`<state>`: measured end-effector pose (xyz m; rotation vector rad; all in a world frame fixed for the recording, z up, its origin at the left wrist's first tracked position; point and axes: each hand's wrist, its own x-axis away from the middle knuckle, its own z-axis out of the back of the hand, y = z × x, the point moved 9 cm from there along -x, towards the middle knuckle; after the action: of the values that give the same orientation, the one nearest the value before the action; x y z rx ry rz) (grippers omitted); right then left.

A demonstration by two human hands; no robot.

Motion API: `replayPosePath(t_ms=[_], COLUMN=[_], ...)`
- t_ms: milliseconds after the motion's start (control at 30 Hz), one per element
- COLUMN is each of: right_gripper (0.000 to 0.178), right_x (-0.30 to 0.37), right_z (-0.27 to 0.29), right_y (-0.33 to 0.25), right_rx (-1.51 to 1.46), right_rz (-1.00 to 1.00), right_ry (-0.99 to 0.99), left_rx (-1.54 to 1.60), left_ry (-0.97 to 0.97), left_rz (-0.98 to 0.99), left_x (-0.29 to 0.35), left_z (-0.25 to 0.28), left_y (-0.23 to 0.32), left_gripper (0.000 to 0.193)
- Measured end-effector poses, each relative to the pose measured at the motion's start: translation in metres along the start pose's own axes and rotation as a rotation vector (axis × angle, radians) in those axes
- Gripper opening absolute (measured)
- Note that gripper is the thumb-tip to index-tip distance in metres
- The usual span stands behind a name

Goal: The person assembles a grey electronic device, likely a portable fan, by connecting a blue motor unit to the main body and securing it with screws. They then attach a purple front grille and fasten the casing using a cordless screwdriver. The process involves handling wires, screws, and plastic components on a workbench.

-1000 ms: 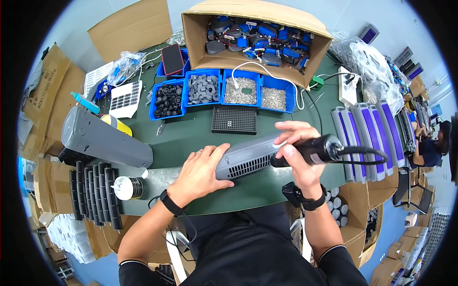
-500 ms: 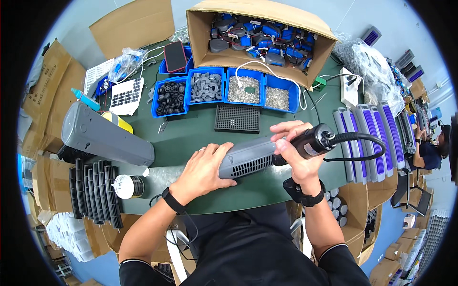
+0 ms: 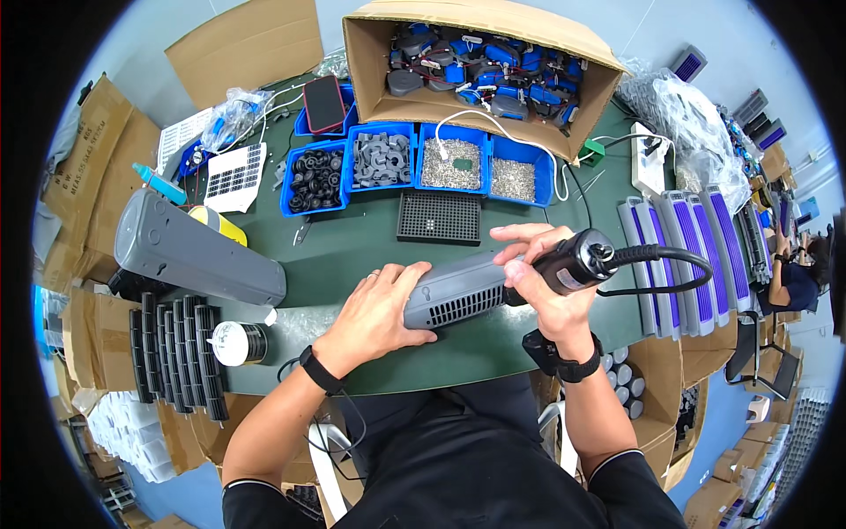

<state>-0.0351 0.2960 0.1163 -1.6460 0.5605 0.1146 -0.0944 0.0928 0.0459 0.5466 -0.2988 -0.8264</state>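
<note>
A grey plastic housing (image 3: 458, 280) with a slotted vent lies on the green table in front of me. My left hand (image 3: 377, 310) grips its left end, thumb on the near side and fingers over the top. My right hand (image 3: 557, 295) is wrapped round a black corded electric screwdriver (image 3: 573, 262), its cable looping off to the right. The tool's front end meets the right part of the housing; its tip is hidden behind my fingers. A black perforated screw tray (image 3: 438, 219) sits just beyond the housing.
Blue bins (image 3: 381, 159) of small parts and screws line the back, below a carton (image 3: 485, 110) of blue-and-grey parts. A tall grey housing (image 3: 198, 247), a white-lidded tub (image 3: 238, 344) and black slatted strips (image 3: 181, 357) are at left. Purple-and-grey panels (image 3: 679, 264) stand at right; a co-worker (image 3: 793, 278) sits beyond.
My hands, the housing and the screwdriver hold almost the same place. The right hand's fingers shift slightly left on the tool. The co-worker at far right has moved a little.
</note>
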Motion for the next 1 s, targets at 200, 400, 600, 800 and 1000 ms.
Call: replayPosePath(t_ms=[200, 400, 600, 800, 1000], right_gripper=[0.026, 0.025, 0.024, 0.021, 0.023], right_x=[0.002, 0.002, 0.001, 0.003, 0.000], right_z=[-0.002, -0.005, 0.003, -0.006, -0.007], right_y=[0.001, 0.001, 0.004, 0.001, -0.003], right_rx=[0.045, -0.005, 0.011, 0.018, 0.024], right_rz=[0.073, -0.013, -0.027, -0.066, -0.039], right_ry=[-0.032, 0.023, -0.009, -0.022, -0.022], left_rx=[0.017, 0.038, 0.046, 0.071, 0.060], left_ry=[-0.007, 0.002, 0.021, 0.047, 0.034], left_rz=[-0.002, -0.008, -0.026, -0.052, -0.057], left_x=[0.000, 0.002, 0.003, 0.005, 0.004], left_z=[-0.001, -0.001, 0.000, -0.001, -0.001], left_y=[0.000, 0.001, 0.003, 0.002, 0.003], left_gripper=[0.094, 0.094, 0.095, 0.095, 0.096])
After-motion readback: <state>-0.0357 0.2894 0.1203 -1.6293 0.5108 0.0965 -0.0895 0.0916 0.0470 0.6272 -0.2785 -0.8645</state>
